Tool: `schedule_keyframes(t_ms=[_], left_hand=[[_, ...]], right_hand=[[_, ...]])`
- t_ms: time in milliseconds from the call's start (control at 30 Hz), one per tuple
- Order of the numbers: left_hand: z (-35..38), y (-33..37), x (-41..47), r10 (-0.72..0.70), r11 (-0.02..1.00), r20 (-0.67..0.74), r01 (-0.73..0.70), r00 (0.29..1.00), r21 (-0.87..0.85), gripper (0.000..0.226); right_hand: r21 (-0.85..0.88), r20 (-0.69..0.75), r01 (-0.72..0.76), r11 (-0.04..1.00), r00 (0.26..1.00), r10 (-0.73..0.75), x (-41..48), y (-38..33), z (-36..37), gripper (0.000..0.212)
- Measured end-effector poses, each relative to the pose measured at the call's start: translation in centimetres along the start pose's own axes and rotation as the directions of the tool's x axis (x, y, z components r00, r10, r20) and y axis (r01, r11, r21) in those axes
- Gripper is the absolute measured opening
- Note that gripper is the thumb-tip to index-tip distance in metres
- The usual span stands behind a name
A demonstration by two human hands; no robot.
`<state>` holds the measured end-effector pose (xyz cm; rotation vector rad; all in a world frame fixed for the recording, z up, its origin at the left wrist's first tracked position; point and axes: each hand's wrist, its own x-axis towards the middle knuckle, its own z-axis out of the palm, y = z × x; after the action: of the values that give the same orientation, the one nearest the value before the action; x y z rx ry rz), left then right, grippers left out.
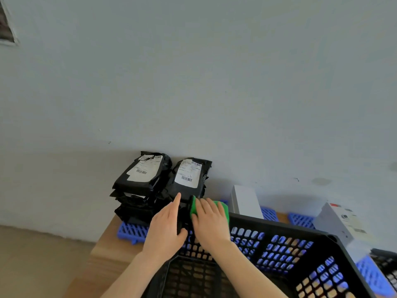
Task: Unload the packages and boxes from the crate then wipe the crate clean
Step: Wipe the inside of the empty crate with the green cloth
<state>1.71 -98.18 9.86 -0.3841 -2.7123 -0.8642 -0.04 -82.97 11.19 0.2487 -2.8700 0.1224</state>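
Observation:
A black lattice crate [279, 229] stands tilted on the table in front of me, with nothing visible inside it. My left hand [166, 227] grips its far left corner, thumb inside the rim. My right hand [209, 222] presses a green cloth [193, 206] on the rim at that same corner. Two stacks of black mailer packages [141, 179] [189, 181] with white labels stand against the wall just behind the crate's corner. A white box [246, 201] stands behind the crate's far wall, and a second white box [341, 222] lies to the right.
Blue lattice mats [132, 231] cover the wooden table [107, 254] under the packages and boxes. A grey wall rises right behind them. Part of another black crate [386, 265] shows at the right edge. The floor lies to the left of the table.

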Motion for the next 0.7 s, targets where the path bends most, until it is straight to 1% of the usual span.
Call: schedule_keyframes(t_ms=[67, 100, 167, 267, 333, 400, 433, 467, 533, 633, 700], left_hand=[[-0.2, 0.0, 0.1, -0.011, 0.996, -0.02, 0.009, 1.0, -0.086, 0.105], [-0.3, 0.0, 0.1, -0.022, 0.993, -0.04, 0.017, 0.999, -0.114, 0.108], [-0.5, -0.1, 0.2, -0.046, 0.992, -0.078, 0.037, 0.996, -0.118, 0.115], [-0.5, -0.3, 0.0, -0.088, 0.993, -0.098, 0.079, 0.991, -0.09, 0.125], [-0.4, -0.5, -0.1, -0.093, 0.994, -0.106, 0.086, 0.99, -0.061, 0.129], [-0.4, -0.6, -0.1, -0.089, 0.996, -0.119, 0.086, 0.989, -0.031, 0.13], [-0.4, -0.6, -0.1, -0.085, 0.996, -0.132, 0.083, 0.988, -0.022, 0.13], [-0.3, -0.5, -0.1, -0.08, 0.997, -0.148, 0.078, 0.986, -0.019, 0.129], [-0.3, -0.4, -0.2, -0.074, 0.997, -0.183, 0.071, 0.98, -0.023, 0.125], [-0.3, -0.4, -0.3, -0.069, 0.998, -0.187, 0.07, 0.98, -0.004, 0.126], [-0.3, -0.4, -0.3, -0.07, 0.997, -0.178, 0.071, 0.981, -0.001, 0.128]], right_hand=[[0.036, 0.052, 0.041, 0.999, 0.998, -0.042, 0.7, -1.5, 0.3, 0.062], [0.034, 0.053, 0.056, 0.998, 0.997, -0.058, 0.9, -1.8, 0.5, 0.06], [0.018, 0.032, 0.09, 0.996, 0.995, -0.09, 1.0, -1.5, 0.7, 0.054], [0.016, 0.096, 0.157, 0.987, 0.983, -0.158, 0.8, 0.2, 0.4, 0.052], [0.036, 0.098, 0.126, 0.991, 0.987, -0.129, 0.8, 1.1, 0.0, 0.051], [0.059, 0.088, 0.051, 0.997, 0.994, -0.057, 1.0, 0.9, -0.2, 0.049], [0.076, 0.098, 0.033, 0.997, 0.994, -0.04, 1.1, 0.3, -0.3, 0.05], [0.085, 0.11, 0.047, 0.995, 0.992, -0.056, 1.3, -0.4, -0.2, 0.051], [0.086, 0.118, 0.161, 0.983, 0.978, -0.17, 1.6, -1.7, 0.2, 0.054], [0.097, 0.13, 0.348, 0.932, 0.924, -0.359, 1.4, -1.7, 0.6, 0.059], [0.074, 0.13, 0.424, 0.903, 0.893, -0.43, 1.5, -0.5, 0.4, 0.058]])
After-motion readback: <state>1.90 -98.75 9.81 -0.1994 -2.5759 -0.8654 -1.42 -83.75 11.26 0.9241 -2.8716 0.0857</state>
